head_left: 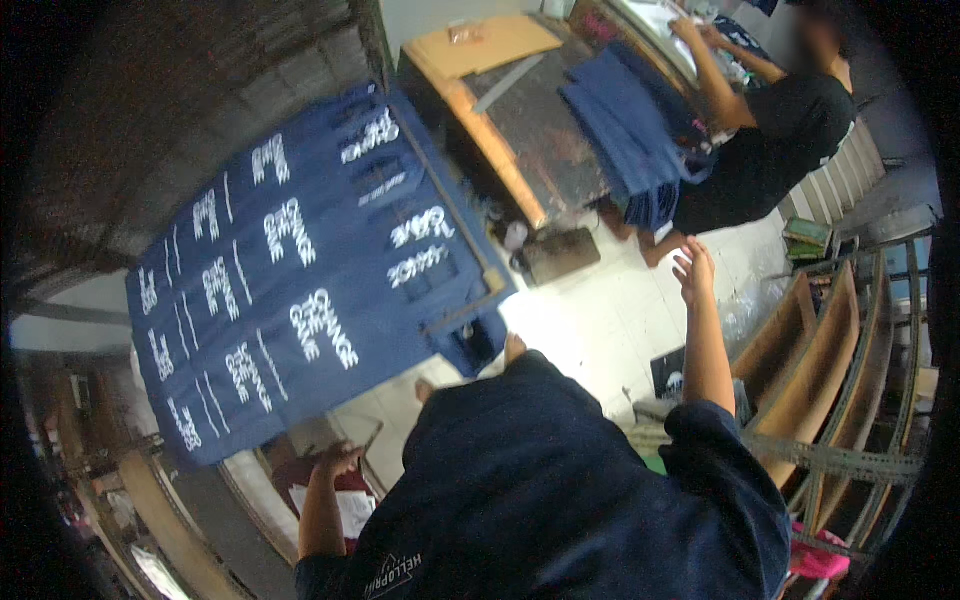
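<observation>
My left hand point(340, 460) hangs low at my left side, its fingers loosely apart and holding nothing that I can see. Out to the right, my right hand point(697, 268) is raised over the floor with its fingers spread, apart from any object. Ahead to the left lies dark blue fabric point(195, 375) with rows of white printed lettering, spread over a wide table. A thin brown bar point(440, 190) runs along the fabric's right part. Neither hand touches the fabric; my left hand is the nearer one.
A worn dark table point(540, 150) stands ahead, with folded blue cloth point(632, 125) on its right side. A co-worker in dark clothes point(770, 145) works beyond it. Wooden racks point(810, 370) stand at the right; shelving point(160, 485) stands lower left. A brown box point(562, 257) sits on the floor.
</observation>
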Tool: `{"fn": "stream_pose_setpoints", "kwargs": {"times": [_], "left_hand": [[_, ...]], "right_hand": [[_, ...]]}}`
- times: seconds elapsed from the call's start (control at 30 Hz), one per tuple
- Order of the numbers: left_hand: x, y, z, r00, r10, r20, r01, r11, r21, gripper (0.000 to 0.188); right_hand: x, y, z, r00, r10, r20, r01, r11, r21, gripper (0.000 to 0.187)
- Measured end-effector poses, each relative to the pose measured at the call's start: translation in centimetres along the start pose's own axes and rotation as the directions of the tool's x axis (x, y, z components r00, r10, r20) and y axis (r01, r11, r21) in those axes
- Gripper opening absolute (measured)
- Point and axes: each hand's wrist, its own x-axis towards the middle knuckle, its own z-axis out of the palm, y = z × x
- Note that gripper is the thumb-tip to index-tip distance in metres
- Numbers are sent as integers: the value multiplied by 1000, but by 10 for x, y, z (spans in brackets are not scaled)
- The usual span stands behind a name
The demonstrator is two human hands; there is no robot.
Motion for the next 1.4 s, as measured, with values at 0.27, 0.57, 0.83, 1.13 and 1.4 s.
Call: {"fn": "stream_pose_setpoints", "kwargs": {"times": [0.27, 0.57, 0.83, 1.13, 1.4], "left_hand": [[2, 63, 47, 992, -11, 129, -23, 967, 256, 54], [-35, 152, 91, 987, -162, -1, 158, 959, -237, 60], [24, 86, 128, 996, -80, 40, 88, 934, -346, 61], [-9, 141, 126, 902, 170, -396, -213, 975, -66, 55], [-67, 228, 104, 784, 312, -537, -478, 855, -202, 45]], "right_hand": [[76, -29, 36, 988, -74, 133, 59, 992, 114, 30], [103, -15, 72, 959, 149, 240, -165, 985, 50, 40], [155, -48, 87, 967, 43, 252, -105, 966, 238, 62], [175, -50, 113, 953, -8, 304, -146, 864, 482, 79], [190, -57, 123, 918, -82, 389, -238, 669, 704, 117]]}}
